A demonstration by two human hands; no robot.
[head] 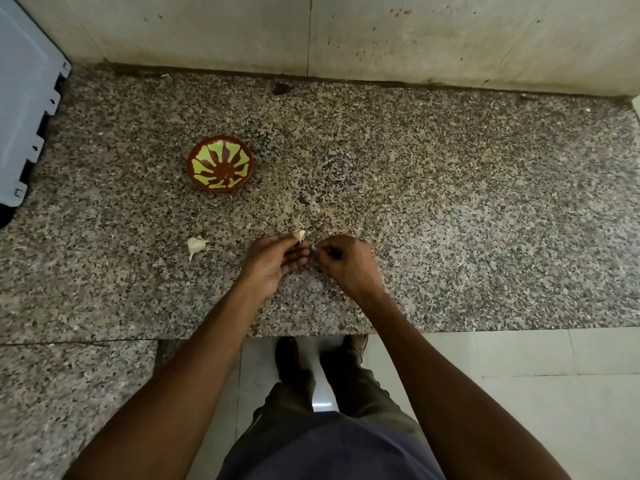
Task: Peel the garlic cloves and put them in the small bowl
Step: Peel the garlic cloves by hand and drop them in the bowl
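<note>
two hands | left (273, 259) pinches garlic clove (300, 236) | right (343, 259) curled, contents unclear

A speckled pink-grey granite counter (450, 202) runs up to a stained pale stone wall (415, 36). A light blue plastic panel with notched edges (24, 98) sits at the counter's left end. Glossy white floor tiles (519, 393) lie below the counter's front edge.

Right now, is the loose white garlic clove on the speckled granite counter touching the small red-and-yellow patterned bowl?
Apart. The head view shows the loose garlic clove lying nearer the person than the small bowl, bare granite counter between them.
</note>
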